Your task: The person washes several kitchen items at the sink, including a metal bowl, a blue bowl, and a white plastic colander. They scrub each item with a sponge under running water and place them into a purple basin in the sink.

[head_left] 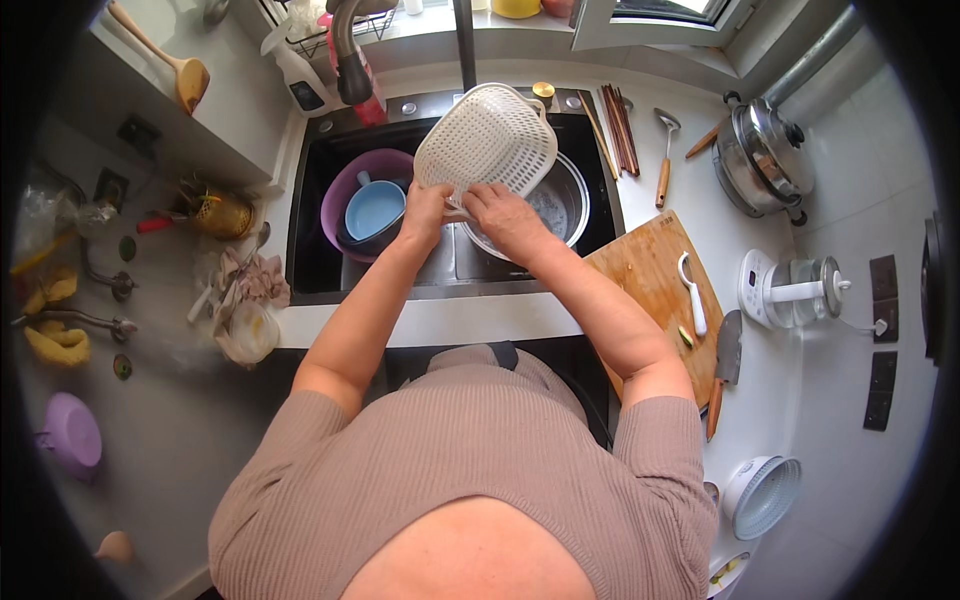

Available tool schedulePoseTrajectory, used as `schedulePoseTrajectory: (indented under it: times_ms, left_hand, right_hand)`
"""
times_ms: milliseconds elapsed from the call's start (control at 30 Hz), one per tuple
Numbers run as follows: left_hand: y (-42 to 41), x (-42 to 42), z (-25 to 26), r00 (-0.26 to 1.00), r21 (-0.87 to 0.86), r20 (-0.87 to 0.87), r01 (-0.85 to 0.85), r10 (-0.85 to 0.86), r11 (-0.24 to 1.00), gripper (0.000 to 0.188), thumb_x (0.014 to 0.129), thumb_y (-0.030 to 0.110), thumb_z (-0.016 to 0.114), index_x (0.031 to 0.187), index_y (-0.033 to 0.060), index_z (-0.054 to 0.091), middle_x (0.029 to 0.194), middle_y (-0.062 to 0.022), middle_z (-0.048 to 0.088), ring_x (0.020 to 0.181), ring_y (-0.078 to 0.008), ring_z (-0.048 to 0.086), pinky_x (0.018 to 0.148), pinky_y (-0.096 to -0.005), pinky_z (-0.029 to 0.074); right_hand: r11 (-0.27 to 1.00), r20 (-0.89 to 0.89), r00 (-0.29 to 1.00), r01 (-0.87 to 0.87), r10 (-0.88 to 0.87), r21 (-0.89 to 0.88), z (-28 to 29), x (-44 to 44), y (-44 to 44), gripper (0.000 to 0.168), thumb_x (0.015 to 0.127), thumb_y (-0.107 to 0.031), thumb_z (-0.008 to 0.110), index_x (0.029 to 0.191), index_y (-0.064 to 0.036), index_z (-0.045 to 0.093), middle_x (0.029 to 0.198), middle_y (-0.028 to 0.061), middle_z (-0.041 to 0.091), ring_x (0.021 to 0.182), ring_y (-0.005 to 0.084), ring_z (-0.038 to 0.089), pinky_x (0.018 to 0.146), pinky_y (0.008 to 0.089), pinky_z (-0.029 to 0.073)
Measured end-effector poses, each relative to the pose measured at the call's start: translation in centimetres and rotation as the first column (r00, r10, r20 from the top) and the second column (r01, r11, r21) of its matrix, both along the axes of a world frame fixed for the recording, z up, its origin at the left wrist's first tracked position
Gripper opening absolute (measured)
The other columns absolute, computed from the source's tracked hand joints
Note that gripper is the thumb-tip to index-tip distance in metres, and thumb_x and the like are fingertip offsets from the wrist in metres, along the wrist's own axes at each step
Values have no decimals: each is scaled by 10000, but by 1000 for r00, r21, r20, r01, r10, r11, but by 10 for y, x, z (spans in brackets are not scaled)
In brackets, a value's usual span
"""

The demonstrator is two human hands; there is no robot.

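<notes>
A white perforated plastic basket (487,139) is held tilted above the black double-bowl sink (300,225). My left hand (427,216) grips the basket's near left rim. At the near edge, the fingers of my right hand (502,219) are closed around the rim. Beneath the basket, partly hidden by it and by my right hand, a round metal pot (574,214) stands in the right bowl. A purple basin (334,191) sits in the left bowl, with a light-blue dish (375,210) and a dark vessel inside it.
Right of the sink lies a wooden cutting board (637,259) bearing a white peeler (694,296). A cleaver (726,360) rests along its right edge. Several chopsticks (621,135), an electric glass kettle (795,289) and a lidded steel pot (757,161) stand farther right. A faucet (349,56) overhangs the sink.
</notes>
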State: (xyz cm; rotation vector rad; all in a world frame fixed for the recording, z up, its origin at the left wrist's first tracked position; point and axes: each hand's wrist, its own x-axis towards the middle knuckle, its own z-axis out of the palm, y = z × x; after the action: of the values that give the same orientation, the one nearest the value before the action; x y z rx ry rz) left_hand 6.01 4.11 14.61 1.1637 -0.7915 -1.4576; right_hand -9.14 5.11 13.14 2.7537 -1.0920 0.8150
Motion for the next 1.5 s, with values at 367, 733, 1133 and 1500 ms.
schedulePoseTrajectory:
  times_ms: [367,733,1133,1500]
  left_hand:
    - [11,-9,-7,999,71,45,5,-8,997,391,792,48,413,1176,-25,429,1015,-187,575,805,-315,640,504,-353,570]
    - [-7,6,-5,999,19,33,-39,38,999,429,780,-4,406,1209,-5,394,1050,-197,555,814,-334,633,481,-355,568]
    - [-2,16,4,995,-62,81,-59,64,996,522,735,-46,400,1250,11,335,1082,-203,531,820,-330,630,464,-341,565]
    - [2,26,26,973,28,185,134,-137,991,583,709,-18,428,1276,47,312,1103,-169,509,880,-326,606,532,-384,571]
  right_hand:
    - [672,497,761,-111,-416,732,23,-22,-15,339,767,-123,568,1077,16,557,1010,176,605,908,266,596,807,309,457]
    - [992,2,993,119,-119,-48,-5,-3,16,66,710,-50,525,772,-64,541,822,79,516,825,243,522,668,325,451]
    - [979,-113,984,114,-134,-166,-5,-10,6,93,684,-79,545,777,-81,547,850,58,521,836,206,510,636,295,435]
    - [931,-160,951,207,-263,-300,-11,-51,-22,84,686,-106,560,767,-100,539,802,35,507,797,182,502,593,271,415]
